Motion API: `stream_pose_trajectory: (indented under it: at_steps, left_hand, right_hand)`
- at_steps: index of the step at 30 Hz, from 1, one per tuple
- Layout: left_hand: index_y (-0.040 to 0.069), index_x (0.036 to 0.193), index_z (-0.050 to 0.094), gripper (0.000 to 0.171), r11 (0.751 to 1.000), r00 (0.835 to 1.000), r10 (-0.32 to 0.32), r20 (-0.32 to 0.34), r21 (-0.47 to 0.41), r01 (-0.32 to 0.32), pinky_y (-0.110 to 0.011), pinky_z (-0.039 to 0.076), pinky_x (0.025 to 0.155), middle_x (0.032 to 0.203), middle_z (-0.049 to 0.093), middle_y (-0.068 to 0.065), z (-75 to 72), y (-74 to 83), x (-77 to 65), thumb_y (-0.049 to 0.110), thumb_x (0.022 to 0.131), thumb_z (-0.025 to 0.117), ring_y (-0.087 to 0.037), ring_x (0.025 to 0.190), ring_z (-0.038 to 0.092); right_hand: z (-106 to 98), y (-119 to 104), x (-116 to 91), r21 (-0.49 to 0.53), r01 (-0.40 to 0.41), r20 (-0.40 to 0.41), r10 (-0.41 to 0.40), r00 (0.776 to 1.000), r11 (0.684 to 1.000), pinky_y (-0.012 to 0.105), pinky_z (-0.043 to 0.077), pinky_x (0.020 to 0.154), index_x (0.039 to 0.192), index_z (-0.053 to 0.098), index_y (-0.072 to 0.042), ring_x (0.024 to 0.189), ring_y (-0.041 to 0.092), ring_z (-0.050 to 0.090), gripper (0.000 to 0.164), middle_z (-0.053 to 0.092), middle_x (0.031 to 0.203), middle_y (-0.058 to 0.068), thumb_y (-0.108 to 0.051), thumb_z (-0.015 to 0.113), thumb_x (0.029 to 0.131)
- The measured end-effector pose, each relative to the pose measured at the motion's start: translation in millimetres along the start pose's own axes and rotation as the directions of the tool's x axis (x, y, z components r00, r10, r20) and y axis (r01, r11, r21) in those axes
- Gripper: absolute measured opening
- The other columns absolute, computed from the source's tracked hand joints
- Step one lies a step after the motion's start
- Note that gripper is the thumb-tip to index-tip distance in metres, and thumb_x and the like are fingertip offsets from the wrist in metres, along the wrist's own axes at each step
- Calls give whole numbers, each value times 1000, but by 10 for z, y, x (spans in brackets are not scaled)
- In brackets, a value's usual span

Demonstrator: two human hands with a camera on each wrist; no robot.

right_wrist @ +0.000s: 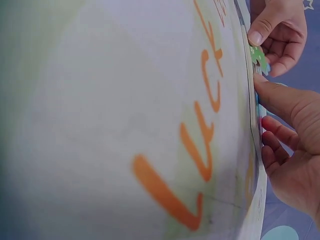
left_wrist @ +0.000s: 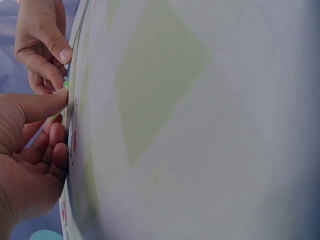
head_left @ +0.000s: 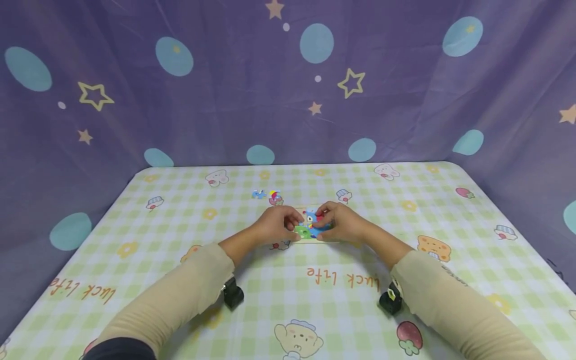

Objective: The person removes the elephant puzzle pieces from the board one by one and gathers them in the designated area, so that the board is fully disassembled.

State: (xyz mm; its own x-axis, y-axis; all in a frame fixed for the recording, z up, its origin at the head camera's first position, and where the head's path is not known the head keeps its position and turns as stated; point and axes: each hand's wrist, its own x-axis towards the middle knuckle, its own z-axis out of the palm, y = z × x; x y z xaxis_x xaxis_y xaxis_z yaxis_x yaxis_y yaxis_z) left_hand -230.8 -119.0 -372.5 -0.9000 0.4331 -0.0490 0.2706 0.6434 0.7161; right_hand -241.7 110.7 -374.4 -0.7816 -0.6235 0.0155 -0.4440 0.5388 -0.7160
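Green piece [head_left: 303, 232], pinched by the left hand [head_left: 275, 224], looks unseated; right hand [head_left: 343, 222], fingers spread, rests on blue pieces [head_left: 316, 231] already laid; two loose pieces [head_left: 258, 194] remain!

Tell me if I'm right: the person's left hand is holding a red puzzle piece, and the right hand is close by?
Not quite: the puzzle piece in the left hand is green, not red. The right-wrist view shows it, with the right hand close by.
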Motion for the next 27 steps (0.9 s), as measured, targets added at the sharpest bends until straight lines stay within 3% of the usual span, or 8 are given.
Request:
stream_pose_trajectory:
  at_steps: [5,10,17,20,27]
  left_hand:
    - [4,102,71,25,991,1000,6,-29,-132,-10,-24,50,71,85,64,-1,-14,-57,7,-3,78,76,-13,77,59]
    - [1,105,71,24,959,998,-46,-48,-282,30,-24,49,71,88,64,-5,-39,-124,-5,-5,82,72,-15,81,58]
    - [-7,113,66,29,872,992,-124,-27,-480,97,-30,56,74,94,61,-11,-80,-195,-67,-7,84,70,-18,83,58]
    - [-9,114,65,31,853,991,-133,-28,-512,100,-32,57,75,94,60,-11,-99,-223,-88,-8,84,70,-18,84,58]
    - [-6,115,65,31,840,989,-147,-18,-530,115,-33,57,78,96,61,-11,-131,-234,-149,-7,85,70,-19,87,59]
  right_hand:
    - [1,16,6,-12,11,-6,-11,1000,1000,47,39,102,106,75,-3,115,30,51,31,55,126,13,-13,83,78]
    - [-1,29,7,-18,9,-14,-10,1000,1000,48,38,103,105,75,-4,116,31,51,31,57,126,13,-14,84,77]
    - [6,51,3,-34,7,-15,-8,1000,999,47,40,101,106,76,-6,121,32,50,29,57,128,12,-16,83,79]
    - [5,51,-13,-34,23,-13,-24,1000,999,43,42,96,107,76,-6,120,32,50,26,57,128,13,-14,79,83]
    - [8,54,-24,-36,30,-21,-31,999,999,35,44,86,107,75,-5,116,29,52,23,57,127,13,-10,77,84]
